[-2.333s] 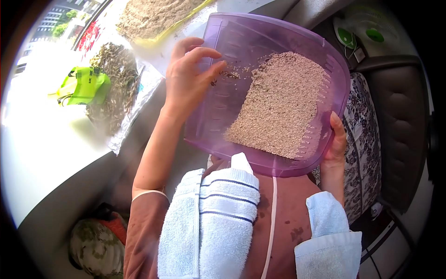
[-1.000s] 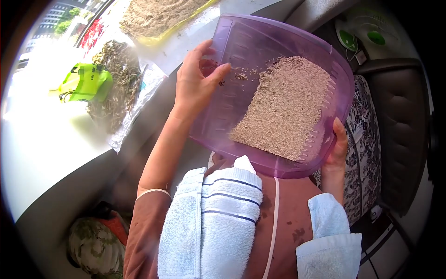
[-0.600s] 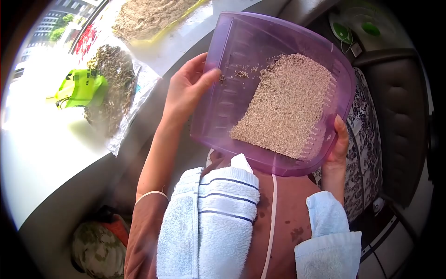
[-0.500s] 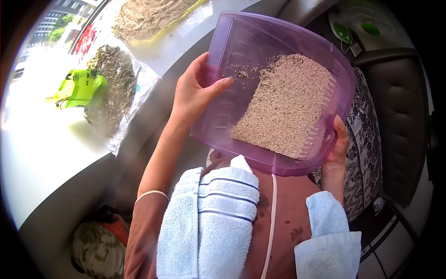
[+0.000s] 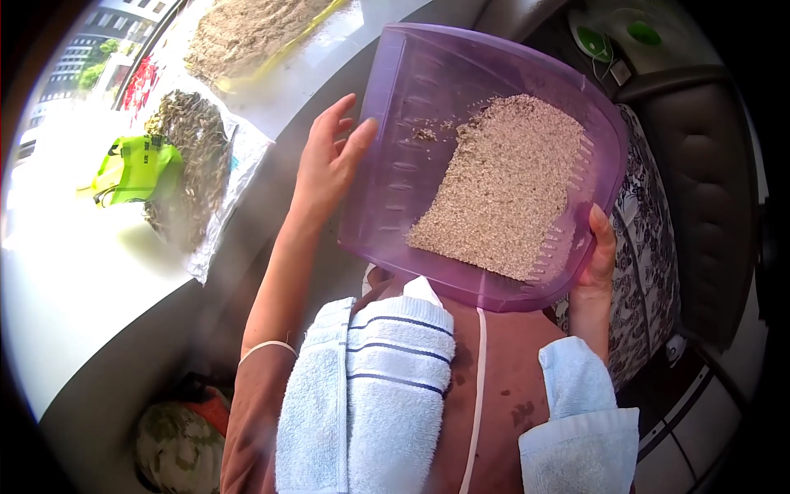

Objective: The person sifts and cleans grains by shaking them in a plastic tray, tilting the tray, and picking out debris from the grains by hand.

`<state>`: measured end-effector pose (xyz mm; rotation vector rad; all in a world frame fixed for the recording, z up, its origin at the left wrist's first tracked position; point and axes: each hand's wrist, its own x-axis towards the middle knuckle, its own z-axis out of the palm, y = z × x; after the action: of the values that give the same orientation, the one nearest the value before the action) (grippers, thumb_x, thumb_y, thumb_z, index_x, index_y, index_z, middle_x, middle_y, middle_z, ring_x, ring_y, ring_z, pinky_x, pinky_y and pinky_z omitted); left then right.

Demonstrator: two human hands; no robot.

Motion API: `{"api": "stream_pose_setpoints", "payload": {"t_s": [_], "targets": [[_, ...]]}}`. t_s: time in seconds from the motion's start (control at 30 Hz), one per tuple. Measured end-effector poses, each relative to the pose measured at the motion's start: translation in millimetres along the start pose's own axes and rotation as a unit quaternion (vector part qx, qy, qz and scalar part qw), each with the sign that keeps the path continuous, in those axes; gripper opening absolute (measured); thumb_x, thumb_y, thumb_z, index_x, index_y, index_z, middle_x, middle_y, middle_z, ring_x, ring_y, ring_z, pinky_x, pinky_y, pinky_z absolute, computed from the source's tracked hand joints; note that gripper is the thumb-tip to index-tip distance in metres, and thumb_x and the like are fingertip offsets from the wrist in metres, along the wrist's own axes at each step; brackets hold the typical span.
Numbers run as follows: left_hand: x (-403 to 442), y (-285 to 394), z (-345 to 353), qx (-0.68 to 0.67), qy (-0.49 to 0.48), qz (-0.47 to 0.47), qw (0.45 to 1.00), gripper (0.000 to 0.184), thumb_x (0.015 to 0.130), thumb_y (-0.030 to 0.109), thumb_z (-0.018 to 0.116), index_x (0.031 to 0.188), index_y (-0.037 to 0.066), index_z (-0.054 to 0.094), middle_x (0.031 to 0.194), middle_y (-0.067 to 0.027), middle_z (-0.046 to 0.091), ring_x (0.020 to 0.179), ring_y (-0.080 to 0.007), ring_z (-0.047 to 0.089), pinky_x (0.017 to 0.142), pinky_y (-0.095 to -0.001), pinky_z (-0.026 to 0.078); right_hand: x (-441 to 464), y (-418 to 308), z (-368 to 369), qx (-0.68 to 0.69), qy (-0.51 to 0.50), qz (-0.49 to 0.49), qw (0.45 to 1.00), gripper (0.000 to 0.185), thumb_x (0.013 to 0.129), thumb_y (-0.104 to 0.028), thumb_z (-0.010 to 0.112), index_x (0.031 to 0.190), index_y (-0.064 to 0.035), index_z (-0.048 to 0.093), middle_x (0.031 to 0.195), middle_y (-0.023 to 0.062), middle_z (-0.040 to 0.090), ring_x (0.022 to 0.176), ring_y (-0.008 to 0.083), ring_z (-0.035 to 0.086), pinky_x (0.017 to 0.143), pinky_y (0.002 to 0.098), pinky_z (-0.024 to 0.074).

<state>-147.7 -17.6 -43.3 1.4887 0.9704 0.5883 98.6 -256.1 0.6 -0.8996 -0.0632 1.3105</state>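
A purple plastic winnowing scoop (image 5: 393, 165) is held tilted in front of my chest. Small beige grains (image 5: 506, 193) lie in a broad patch over its right part, with a few dark bits (image 5: 424, 133) near the middle. My right hand (image 5: 601, 251) grips the scoop's lower right rim, thumb on the inner side and the other fingers hidden behind. Just off the left edge is my left hand (image 5: 327, 160), empty, with thumb and fingers apart.
On the white windowsill (image 5: 99, 305) at the left lie dried brownish pieces (image 5: 193, 156) on a plastic sheet, a bright green bag (image 5: 132, 169), red pieces (image 5: 141, 82) and a heap of tan material (image 5: 247, 37). A dark padded chair (image 5: 704, 189) stands at the right.
My left hand has let go of the scoop's left edge and moved a little to the left. My right hand keeps its hold, and the scoop stays almost in place.
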Motion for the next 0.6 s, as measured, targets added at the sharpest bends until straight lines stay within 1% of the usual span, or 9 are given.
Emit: {"api": "stream_pose_setpoints", "payload": {"t_s": [0.03, 0.13, 0.17, 0.3, 0.37, 0.4, 0.47, 0.57, 0.6], "targets": [[1, 6, 7, 0.024, 0.016, 0.040, 0.999, 0.071, 0.083, 0.036, 0.071, 0.135, -0.001, 0.041, 0.125, -0.0171, 0.052, 0.116, -0.0245, 0.051, 0.093, -0.0348, 0.044, 0, 0, 1, -0.004, -0.002, -0.002, 1.000, 0.070, 0.084, -0.031, 0.065, 0.138, 0.0010, 0.034, 0.131, 0.0188, 0.050, 0.119, 0.0312, 0.052, 0.101, 0.0460, 0.0437], [6, 14, 22, 0.087, 0.024, 0.084, 0.992, 0.082, 0.074, 0.037, 0.078, 0.136, -0.001, 0.039, 0.120, -0.0172, 0.055, 0.112, -0.0246, 0.053, 0.092, -0.0345, 0.045, 0, 0, 2, -0.017, 0.003, -0.009, 1.000, 0.070, 0.084, -0.031, 0.066, 0.137, 0.0014, 0.034, 0.130, 0.0191, 0.050, 0.119, 0.0314, 0.052, 0.101, 0.0462, 0.0439], [7, 16, 26, 0.083, 0.035, 0.062, 0.994, 0.089, 0.068, 0.036, 0.083, 0.136, 0.000, 0.038, 0.115, -0.0161, 0.058, 0.106, -0.0251, 0.057, 0.090, -0.0352, 0.047, -1, 0, 0, -0.020, 0.013, -0.012, 1.000, 0.070, 0.083, -0.031, 0.066, 0.137, 0.0015, 0.034, 0.130, 0.0191, 0.050, 0.119, 0.0314, 0.052, 0.101, 0.0462, 0.0438], [11, 23, 29, 0.111, 0.029, 0.055, 0.992, 0.088, 0.067, 0.033, 0.083, 0.134, 0.000, 0.038, 0.112, -0.0148, 0.060, 0.099, -0.0236, 0.060, 0.086, -0.0354, 0.049, -3, 1, -1, -0.019, 0.022, -0.020, 0.999, 0.071, 0.083, -0.031, 0.067, 0.137, 0.0015, 0.035, 0.130, 0.0190, 0.050, 0.119, 0.0314, 0.051, 0.102, 0.0460, 0.0430], [12, 26, 31, 0.128, 0.034, 0.051, 0.990, 0.088, 0.066, 0.032, 0.084, 0.134, 0.000, 0.038, 0.110, -0.0139, 0.060, 0.096, -0.0224, 0.062, 0.085, -0.0350, 0.050, -4, 1, 4, 0.000, 0.012, -0.025, 1.000, 0.063, 0.085, -0.026, 0.064, 0.135, 0.0022, 0.038, 0.127, 0.0181, 0.053, 0.115, 0.0290, 0.055, 0.099, 0.0429, 0.0451], [14, 26, 32, 0.115, 0.030, 0.046, 0.992, 0.086, 0.067, 0.031, 0.083, 0.134, 0.000, 0.038, 0.110, -0.0138, 0.061, 0.095, -0.0216, 0.062, 0.084, -0.0342, 0.050, -4, 1, 5, 0.009, 0.006, -0.027, 1.000, 0.060, 0.086, -0.023, 0.063, 0.134, 0.0025, 0.039, 0.125, 0.0176, 0.054, 0.113, 0.0278, 0.056, 0.098, 0.0413, 0.0462], [17, 26, 32, 0.088, 0.021, 0.035, 0.995, 0.083, 0.068, 0.028, 0.083, 0.133, 0.001, 0.039, 0.109, -0.0137, 0.061, 0.093, -0.0199, 0.063, 0.083, -0.0326, 0.050, -5, 1, 0, -0.009, 0.018, -0.025, 0.999, 0.068, 0.083, -0.028, 0.066, 0.136, 0.0016, 0.036, 0.128, 0.0182, 0.052, 0.117, 0.0299, 0.053, 0.101, 0.0441, 0.0437], [17, 22, 28, 0.022, -0.006, 0.058, 0.998, 0.074, 0.075, 0.023, 0.078, 0.133, -0.002, 0.040, 0.109, -0.0131, 0.062, 0.091, -0.0172, 0.063, 0.081, -0.0292, 0.051, -6, 0, -1, -0.019, 0.023, -0.023, 0.999, 0.072, 0.081, -0.031, 0.068, 0.137, 0.0011, 0.035, 0.130, 0.0183, 0.050, 0.119, 0.0307, 0.052, 0.102, 0.0453, 0.0427], [18, 22, 26, -0.031, -0.016, 0.038, 0.999, 0.070, 0.079, 0.020, 0.075, 0.134, -0.003, 0.039, 0.110, -0.0121, 0.061, 0.092, -0.0160, 0.062, 0.081, -0.0281, 0.051, -6, -1, 0, -0.019, 0.023, -0.023, 0.999, 0.072, 0.081, -0.031, 0.068, 0.137, 0.0011, 0.035, 0.130, 0.0182, 0.050, 0.118, 0.0306, 0.052, 0.102, 0.0452, 0.0428]]}}
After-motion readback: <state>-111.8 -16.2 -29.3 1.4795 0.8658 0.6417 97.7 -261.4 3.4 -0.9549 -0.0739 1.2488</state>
